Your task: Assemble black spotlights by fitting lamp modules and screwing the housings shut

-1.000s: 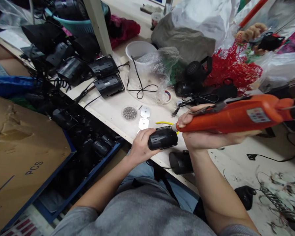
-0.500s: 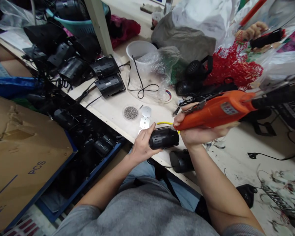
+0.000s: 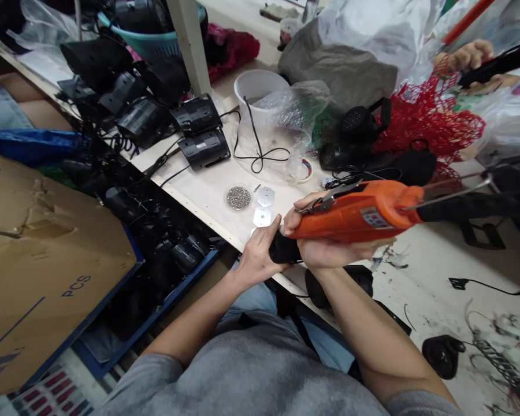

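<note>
Head view: your left hand (image 3: pixel 257 258) is closed around a black plastic casing (image 3: pixel 281 249), and only its end shows past your fingers. Your right hand (image 3: pixel 325 249) cradles an orange electric screwdriver (image 3: pixel 355 215) from below, fingers curled around its body, with its nose pointing at the casing. Your hands nearly meet and hide the tip, so you can't see whether it touches the casing. Holding both just above the table (image 3: pixel 199 196) seems to let each hand steady its own piece. The driver's black cord and a thin metal rod run off to the right, apparently supporting its weight from above. Just beyond your left hand, two metal plates (image 3: pixel 262 217) lie near a round dish of small screws (image 3: pixel 238 197), placed within easy reach. Finished-looking black casings (image 3: pixel 201 149) sit in a row farther along the table, beside a white bucket (image 3: pixel 257 86). At the top right, another person's hand (image 3: pixel 468 56) holds a black object.
</note>
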